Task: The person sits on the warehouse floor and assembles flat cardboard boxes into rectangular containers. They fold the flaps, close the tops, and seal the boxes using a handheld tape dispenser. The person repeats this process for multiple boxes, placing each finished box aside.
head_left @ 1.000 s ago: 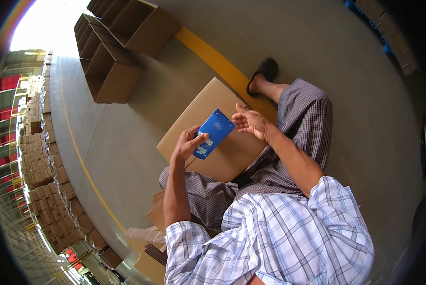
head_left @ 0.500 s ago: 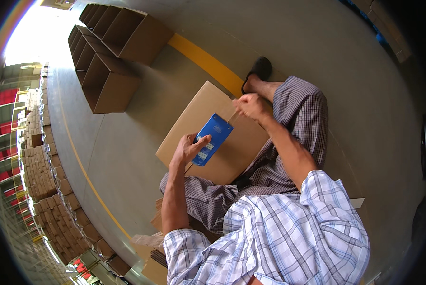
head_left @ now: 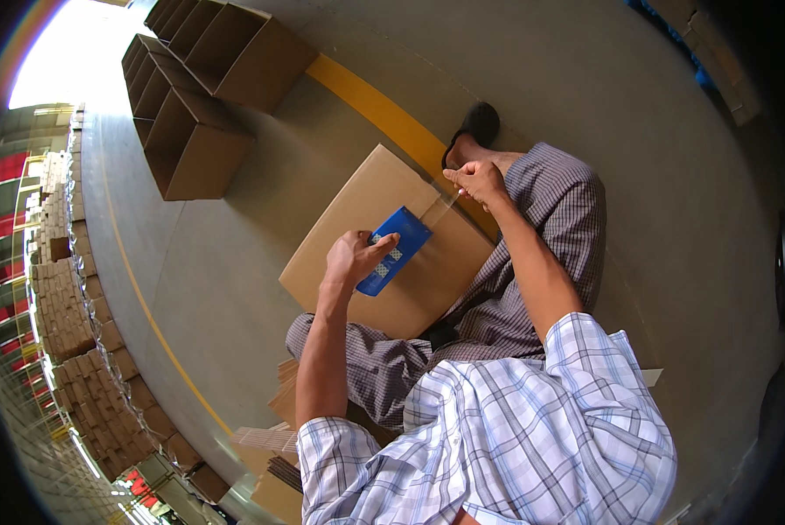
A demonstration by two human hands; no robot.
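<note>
A brown cardboard box [head_left: 335, 241] lies across my crossed legs and the floor. On its top is a flat blue rectangular piece [head_left: 410, 232] with pale patterned squares, and my left hand [head_left: 357, 258] grips its left edge, thumb over the face. A clear, shiny strip [head_left: 442, 206], apparently tape, runs from near the blue piece's upper end toward the box's far right edge. There my right hand [head_left: 480, 184] is closed in a pinch on the strip's end, just above that edge.
Open cardboard boxes [head_left: 202, 144] stand in rows at the far left. A yellow floor line [head_left: 375, 101] passes behind the box. Flat cardboard pieces [head_left: 274, 442] lie by my left knee. Stacked cartons [head_left: 104, 398] line the left side. A dark slipper [head_left: 480, 125] is on my foot.
My right hand has moved a little right, drawing the clear strip longer across the box. My left hand and the blue piece have shifted slightly up and right.
</note>
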